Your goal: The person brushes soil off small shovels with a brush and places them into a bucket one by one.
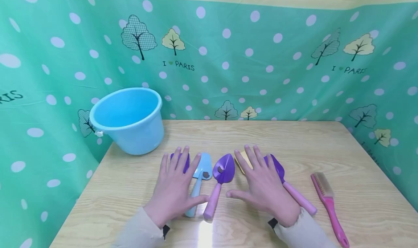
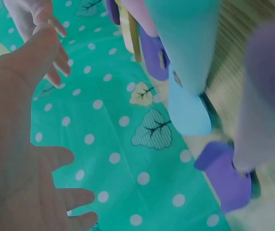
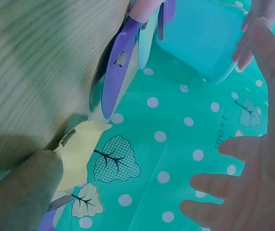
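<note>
My left hand (image 1: 173, 190) hovers palm down over the left toy garden tools, its fingers straight and spread. Beneath it lie a purple tool (image 2: 226, 180), mostly covered in the head view, and a light blue shovel (image 1: 204, 162). Between the two hands lies a purple trowel (image 1: 226, 166) with a pink handle. My right hand (image 1: 262, 186), fingers also spread, is above a yellow tool (image 3: 80, 154), whose handle is hidden from the head camera, and partly covers another purple tool (image 1: 278, 167) with a pink handle (image 1: 300, 198). Neither hand holds anything.
A light blue bucket (image 1: 143, 135) stands at the table's back left corner. On the right side lies a pink brush (image 1: 330, 204), bristles toward the back. Behind the wooden table (image 1: 294, 139) hangs a green dotted curtain (image 1: 277, 77).
</note>
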Demonstrator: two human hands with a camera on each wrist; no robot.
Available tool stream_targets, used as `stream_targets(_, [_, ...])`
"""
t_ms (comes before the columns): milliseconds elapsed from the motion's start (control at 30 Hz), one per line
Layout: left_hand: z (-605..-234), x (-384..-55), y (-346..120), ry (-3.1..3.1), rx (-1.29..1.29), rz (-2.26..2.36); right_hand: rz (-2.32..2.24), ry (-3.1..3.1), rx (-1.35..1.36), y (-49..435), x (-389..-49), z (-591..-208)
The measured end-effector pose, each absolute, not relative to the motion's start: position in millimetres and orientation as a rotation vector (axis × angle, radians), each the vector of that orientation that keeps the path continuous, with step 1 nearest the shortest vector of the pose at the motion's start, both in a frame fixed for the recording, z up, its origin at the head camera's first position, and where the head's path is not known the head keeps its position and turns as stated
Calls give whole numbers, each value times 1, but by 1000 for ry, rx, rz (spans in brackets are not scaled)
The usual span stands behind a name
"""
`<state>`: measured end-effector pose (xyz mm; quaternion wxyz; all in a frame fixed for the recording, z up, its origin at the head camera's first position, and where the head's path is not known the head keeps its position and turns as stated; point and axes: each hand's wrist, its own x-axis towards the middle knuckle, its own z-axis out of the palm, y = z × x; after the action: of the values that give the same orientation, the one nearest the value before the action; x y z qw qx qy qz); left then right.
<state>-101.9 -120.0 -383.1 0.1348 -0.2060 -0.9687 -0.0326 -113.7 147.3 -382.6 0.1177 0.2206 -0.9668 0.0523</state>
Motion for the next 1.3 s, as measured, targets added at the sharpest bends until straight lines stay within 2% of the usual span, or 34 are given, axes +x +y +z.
stream_targets(733, [-367,-97,-180,-2632,-559,-291,224,-2685,894,114,-138,-366])
stream_targets(1100, [-366,-99,-205,-2539,-476,-422,470,-2425,1062,77,-158,-344])
stream_targets(1300, [-360,-104,-218,-2468,-418,-490,503,-2466,1064,58,-172,-338])
